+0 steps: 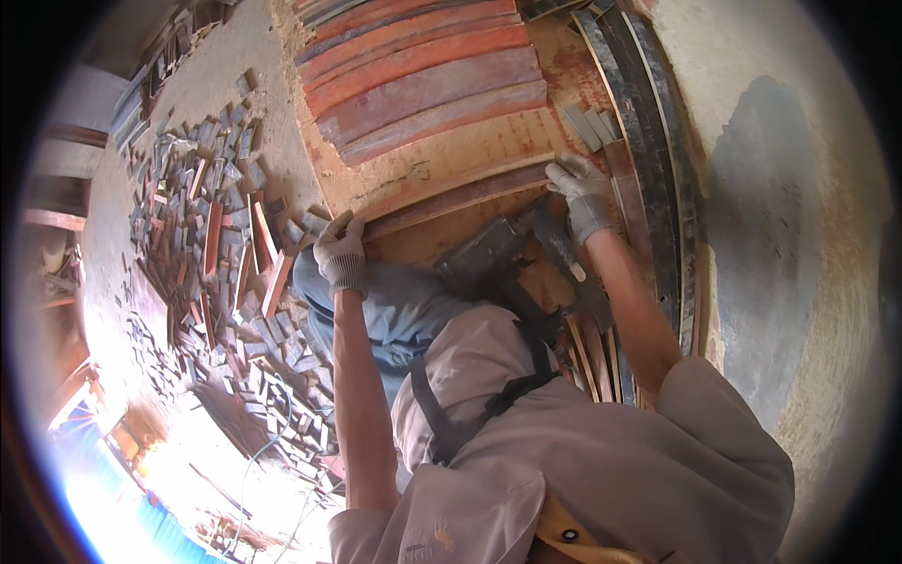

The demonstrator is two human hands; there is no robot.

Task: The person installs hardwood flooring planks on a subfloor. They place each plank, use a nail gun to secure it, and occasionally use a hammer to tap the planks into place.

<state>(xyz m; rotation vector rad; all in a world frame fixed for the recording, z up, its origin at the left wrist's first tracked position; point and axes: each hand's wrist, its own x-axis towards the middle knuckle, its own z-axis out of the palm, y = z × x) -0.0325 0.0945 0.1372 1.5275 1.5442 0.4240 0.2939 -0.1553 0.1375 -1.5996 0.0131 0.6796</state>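
A long, narrow reddish-brown wooden strip [460, 198] lies across in front of me, over a worn plywood sheet [413, 183]. My left hand [339, 252], in a pale knit work glove, is closed around the strip's left end. At its right end, my gloved right hand [582, 195] grips it with thumb and fingers. Just nearer than the strip, between my forearms, sits a dark, bulky tool-like thing [484, 249]; its kind cannot be made out. My bent leg in blue trousers [404, 305] is below my left hand.
Beyond the strip, several red and grey boards [423, 85] lie side by side on the plywood. Long dark planks [648, 141] run along the right, beside a wall with a grey patch [766, 226]. Many small wood offcuts [225, 179] cover the floor at left.
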